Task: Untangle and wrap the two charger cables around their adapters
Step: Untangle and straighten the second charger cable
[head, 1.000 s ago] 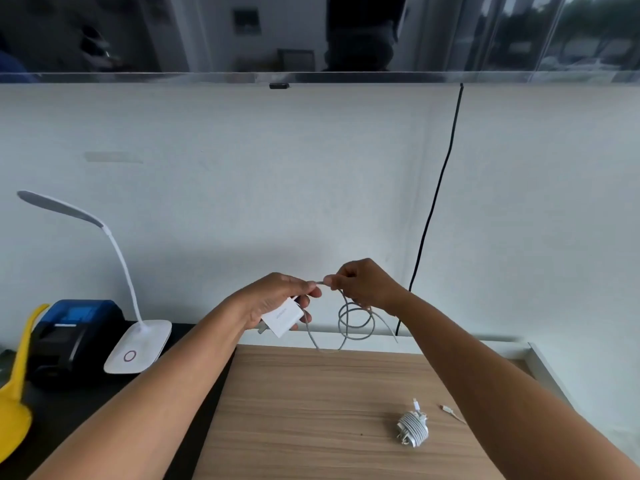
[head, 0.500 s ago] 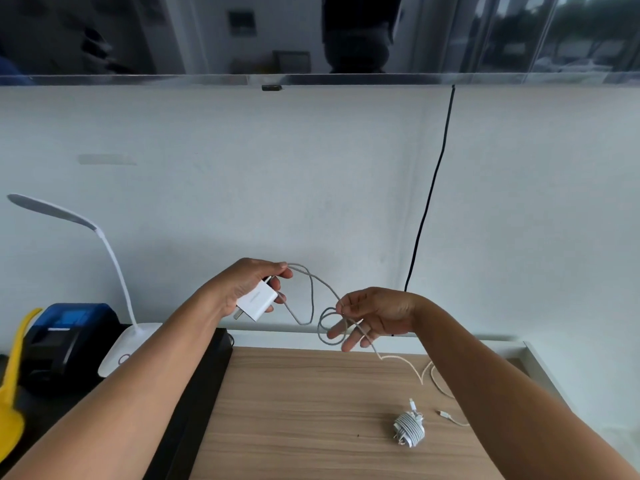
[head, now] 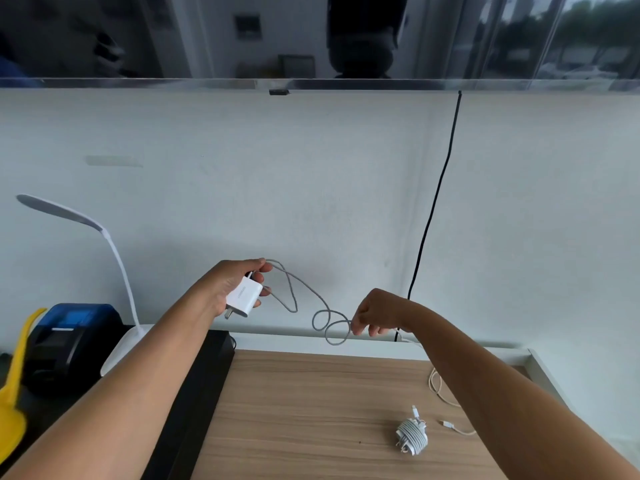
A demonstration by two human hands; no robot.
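The left hand (head: 232, 285) holds a white adapter (head: 244, 301) up in the air above the far edge of the wooden table (head: 294, 410), in front of the pale wall. The adapter's long axis is tilted. Its metal prongs point down and to the left, toward the person's own forearm, and its cable end points up and to the right. The thumb and fingers are curled round the block's upper end, narrow, with the fingertips showing past its right side.

A grey cable (head: 293, 295) leaves the top of the adapter, drops in a long loop, then runs right through two small coils to the right hand (head: 378, 312). That hand hangs knuckles up with its fingers curled downward, gripping the cable at the fingertips (which fingers do the pinching is too small to tell). Past the hand the cable falls behind the forearm, lies slack on the table's right side, and ends in a small plug.

The second charger (head: 412, 436) lies on the table near the right forearm, its cable already wound tightly round its adapter, with one plug sticking up.

To the left stand a white desk lamp (head: 116, 261) and a blue and black printer (head: 74, 327).
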